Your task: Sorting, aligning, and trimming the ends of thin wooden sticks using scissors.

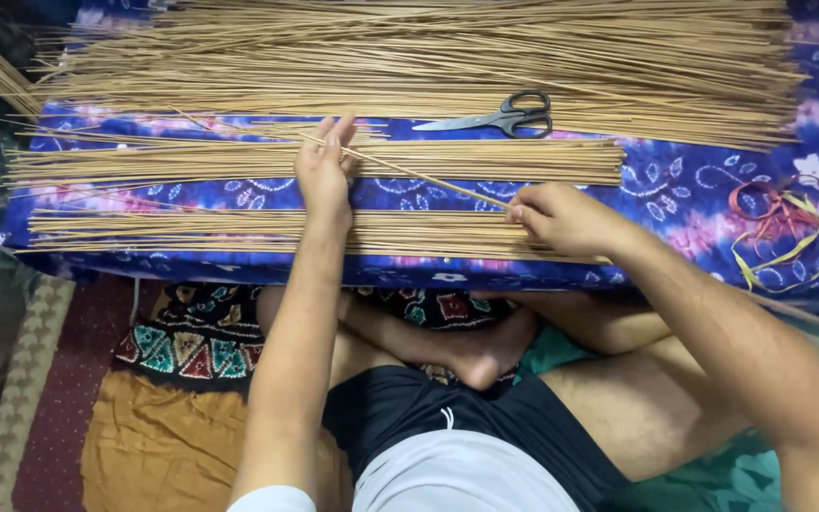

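Stick (419,174) lay slanted across the middle pile (191,163) on the table (694,204), its far end under the flat, open left hand (324,171) and its near end pinched in the closed right hand (561,218).

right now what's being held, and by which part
One thin tan stick: right hand pinches its near end; left hand fingers press its far end.
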